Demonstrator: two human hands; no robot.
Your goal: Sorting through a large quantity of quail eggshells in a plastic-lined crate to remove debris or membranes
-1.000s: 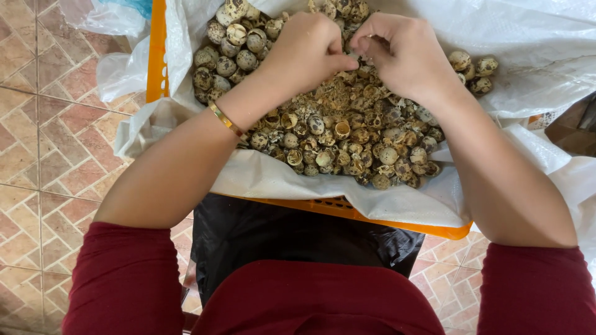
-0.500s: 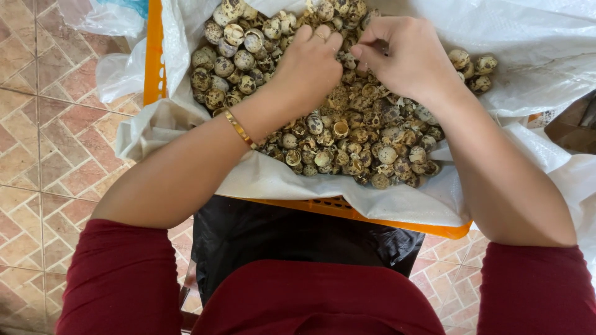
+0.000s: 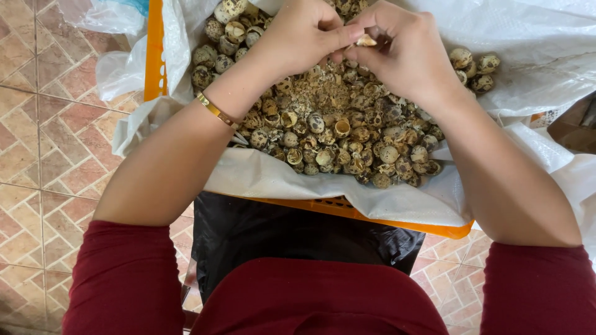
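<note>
Head view | left hand and right hand fingers pinched shut on one small egg | above speckled shell pile in white sack

Shells heaped on sheet inside crate, crate over tiled floor. Both hands at 12 o'clock above heap, pinching one shell between them. Bag at 6 o'clock, under crate's near edge.
</note>
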